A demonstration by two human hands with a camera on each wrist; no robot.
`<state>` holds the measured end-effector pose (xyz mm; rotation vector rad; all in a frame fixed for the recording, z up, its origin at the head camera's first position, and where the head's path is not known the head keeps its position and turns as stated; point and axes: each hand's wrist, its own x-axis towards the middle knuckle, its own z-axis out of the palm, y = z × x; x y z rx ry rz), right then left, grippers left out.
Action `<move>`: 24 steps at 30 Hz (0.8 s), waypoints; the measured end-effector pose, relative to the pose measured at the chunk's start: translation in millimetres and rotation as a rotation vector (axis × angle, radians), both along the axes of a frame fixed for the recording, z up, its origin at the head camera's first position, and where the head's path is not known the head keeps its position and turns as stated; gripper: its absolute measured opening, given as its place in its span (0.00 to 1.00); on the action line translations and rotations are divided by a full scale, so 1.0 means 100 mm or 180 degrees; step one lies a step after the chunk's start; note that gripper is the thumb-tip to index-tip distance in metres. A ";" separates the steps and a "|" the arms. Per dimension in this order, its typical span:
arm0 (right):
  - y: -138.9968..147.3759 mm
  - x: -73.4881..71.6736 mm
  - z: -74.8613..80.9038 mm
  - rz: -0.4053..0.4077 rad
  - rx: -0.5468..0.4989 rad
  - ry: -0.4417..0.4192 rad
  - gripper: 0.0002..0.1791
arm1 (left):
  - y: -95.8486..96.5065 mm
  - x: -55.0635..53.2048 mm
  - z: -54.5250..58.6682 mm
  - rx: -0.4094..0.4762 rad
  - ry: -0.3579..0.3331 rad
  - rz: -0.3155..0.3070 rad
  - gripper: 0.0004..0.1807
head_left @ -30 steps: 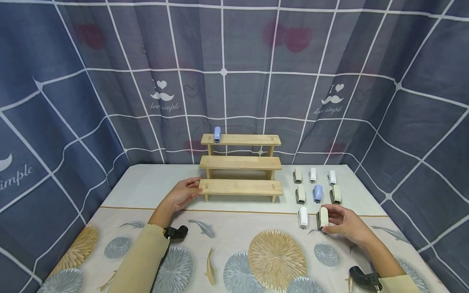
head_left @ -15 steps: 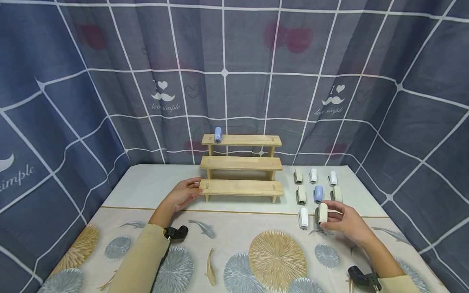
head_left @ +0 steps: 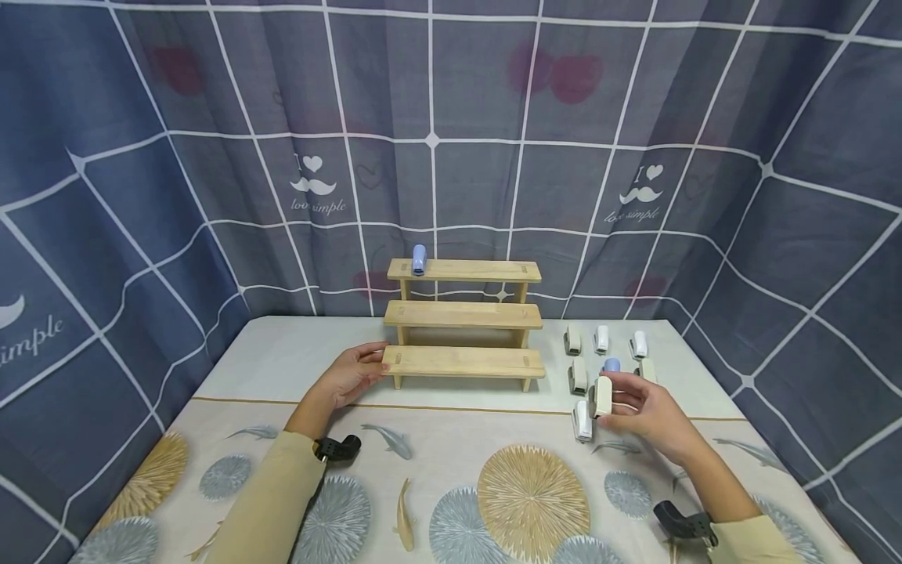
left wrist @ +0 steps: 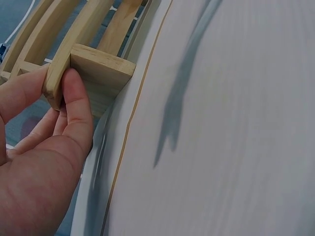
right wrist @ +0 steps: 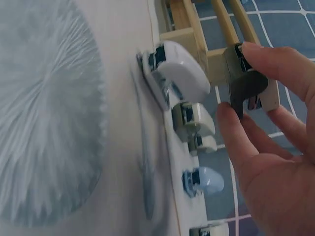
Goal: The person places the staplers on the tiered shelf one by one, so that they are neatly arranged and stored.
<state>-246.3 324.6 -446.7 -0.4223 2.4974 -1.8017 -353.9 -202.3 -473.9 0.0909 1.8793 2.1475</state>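
Note:
My left hand (head_left: pixel 350 374) pinches the left end of the lowest step of a three-tier wooden display stand (head_left: pixel 461 360); the left wrist view shows the thumb and fingers on either side of the plank (left wrist: pixel 64 73). My right hand (head_left: pixel 651 411) holds a small cream stapler (head_left: pixel 601 397) between thumb and fingers, raised off the table. In the right wrist view its dark grey underside (right wrist: pixel 241 81) faces the camera. A white stapler (head_left: pixel 582 421) stands just left of it. Behind, a blue stapler (head_left: pixel 611 365) is partly hidden by my right hand. Another blue stapler (head_left: pixel 419 260) sits on the top step, at the left.
Several more white and cream staplers stand in rows at the right, including a cream one (head_left: pixel 578 376) and a white one (head_left: pixel 638 344). A patterned cloth (head_left: pixel 395 501) covers the front of the table (head_left: pixel 282 352). A checked curtain (head_left: pixel 465 180) closes off the back and sides.
My right hand has lifted the cream stapler from the front row and carried it up and to the left. My left hand keeps its grip on the stand.

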 end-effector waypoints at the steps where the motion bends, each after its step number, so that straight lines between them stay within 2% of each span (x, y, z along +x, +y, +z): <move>1: -0.02 -0.02 0.00 0.0027 -0.0021 0.0003 0.45 | 0.00 0.00 0.00 -0.0005 -0.0001 0.0003 0.37; 12: -0.35 -0.18 0.07 0.0280 -0.0126 0.0093 0.44 | -0.01 0.00 0.00 0.0044 0.0026 -0.0034 0.37; 24: -0.75 -0.43 0.13 0.0296 -0.0258 0.0048 0.46 | -0.01 0.01 0.00 0.0042 0.0056 -0.0079 0.37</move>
